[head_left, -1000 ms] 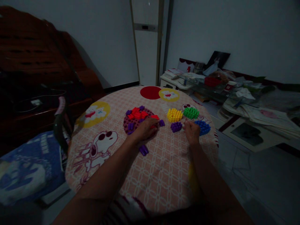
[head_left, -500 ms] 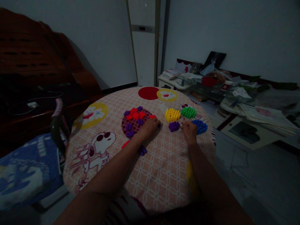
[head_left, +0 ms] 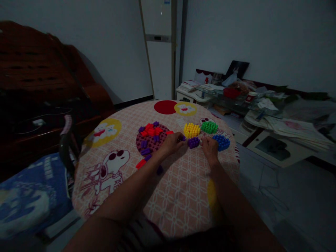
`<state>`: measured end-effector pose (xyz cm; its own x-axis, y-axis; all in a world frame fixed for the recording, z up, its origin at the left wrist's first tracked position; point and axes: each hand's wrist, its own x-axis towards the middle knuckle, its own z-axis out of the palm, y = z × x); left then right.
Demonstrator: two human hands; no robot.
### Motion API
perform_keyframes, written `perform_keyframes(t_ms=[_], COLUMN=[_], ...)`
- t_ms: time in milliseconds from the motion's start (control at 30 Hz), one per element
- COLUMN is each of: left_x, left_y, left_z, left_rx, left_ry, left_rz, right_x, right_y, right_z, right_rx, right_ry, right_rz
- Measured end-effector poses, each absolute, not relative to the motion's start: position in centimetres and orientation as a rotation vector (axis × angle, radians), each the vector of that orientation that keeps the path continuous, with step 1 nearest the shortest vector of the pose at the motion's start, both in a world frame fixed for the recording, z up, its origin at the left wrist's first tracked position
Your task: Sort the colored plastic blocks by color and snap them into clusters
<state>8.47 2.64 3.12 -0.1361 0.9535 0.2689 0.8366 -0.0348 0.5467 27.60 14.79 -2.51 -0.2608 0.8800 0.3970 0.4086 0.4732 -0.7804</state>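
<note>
L hand (head_left: 173, 143) mid-frame, fingers curled at purple block (head_left: 183, 138), also mid-frame; grip can't tell. R hand (head_left: 210, 147) right of ctr, fingers bent by purple cluster (head_left: 193, 142), hold unclear. Step prob. block pickup; next calls for fine pinch.

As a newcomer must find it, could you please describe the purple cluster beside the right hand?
On the patterned tablecloth, find the yellow cluster. The purple cluster sits just nearer the wearer, beside the right hand. Its colour sets it apart from the yellow cluster, green cluster and blue cluster.
</note>
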Motion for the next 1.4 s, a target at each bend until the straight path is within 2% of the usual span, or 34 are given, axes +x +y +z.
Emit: perform_keyframes(t_ms=[267, 633, 833, 967, 1067, 1267, 1400], left_x=[11.1, 12.3, 7.3, 2.2, 0.2, -0.5, -0.5], left_y=[4.0, 3.8, 0.6, -2.9, -4.5, -4.8, -4.4], left_z=[0.7, -0.1, 3.4, 5.8, 6.3, 5.5, 5.5], left_rx=[1.597, 1.536, 1.750, 1.656, 1.564, 1.481, 1.609], left_ry=[2.132, 2.053, 2.287, 2.452, 2.411, 2.387, 2.405], left_rz=[1.045, 1.179, 0.838, 0.244, -0.021, -0.036, 0.262], right_x=[27.6, 27.7, 27.8, 27.8, 27.7, 27.7, 27.8], right_y=[14.8, 15.2, 15.3, 15.2, 15.1, 15.0, 15.0], right_z=[-2.4, -3.1, -3.2, -3.0, -2.9, -2.9, -2.9], right_rx=[-1.058, -1.050, -1.043, -1.064, -1.065, -1.050, -1.045], right_ry=[-1.852, -1.849, -1.847, -1.861, -1.862, -1.859, -1.856], right_rz=[0.685, 0.704, 0.686, 0.681, 0.676, 0.670, 0.681])
